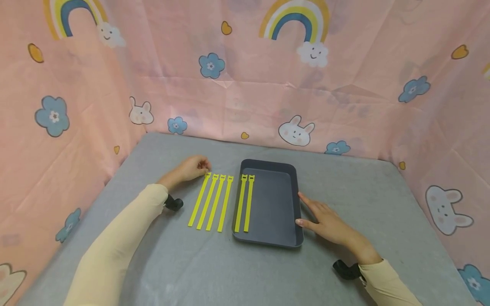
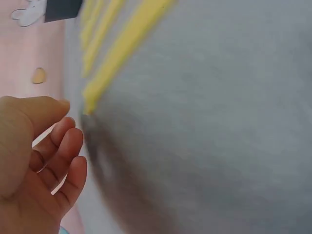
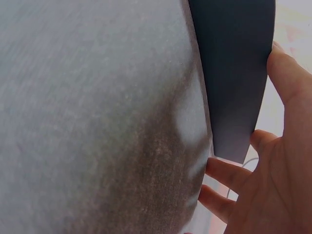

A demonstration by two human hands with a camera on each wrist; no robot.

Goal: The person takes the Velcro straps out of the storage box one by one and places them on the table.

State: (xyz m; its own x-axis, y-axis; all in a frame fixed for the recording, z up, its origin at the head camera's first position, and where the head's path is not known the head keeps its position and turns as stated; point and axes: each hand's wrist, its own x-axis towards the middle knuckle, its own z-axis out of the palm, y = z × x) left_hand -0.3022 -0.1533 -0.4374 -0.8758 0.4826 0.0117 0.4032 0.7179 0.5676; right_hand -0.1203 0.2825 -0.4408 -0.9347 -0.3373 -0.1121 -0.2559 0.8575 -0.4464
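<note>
A row of several yellow cable ties [image 1: 219,204] with slotted heads lies on the grey table. Two more yellow cable ties [image 1: 249,204] lie side by side along the left part of a dark grey tray [image 1: 275,243]. My left hand [image 1: 194,168] is at the head of the leftmost tie, its fingers loosely bent. In the left wrist view, a gap shows between thumb and fingertips [image 2: 73,141], beside the end of a blurred yellow tie [image 2: 117,58]. My right hand [image 1: 327,223] rests against the tray's right side, thumb and forefinger touching the rim, other fingers [image 3: 226,175] on the table.
Grey cloth covers the table [image 1: 172,272]. A pink printed curtain [image 1: 245,97] stands behind and on both sides. Black wrist-worn devices sit at the left wrist [image 1: 174,203] and the right wrist [image 1: 346,270].
</note>
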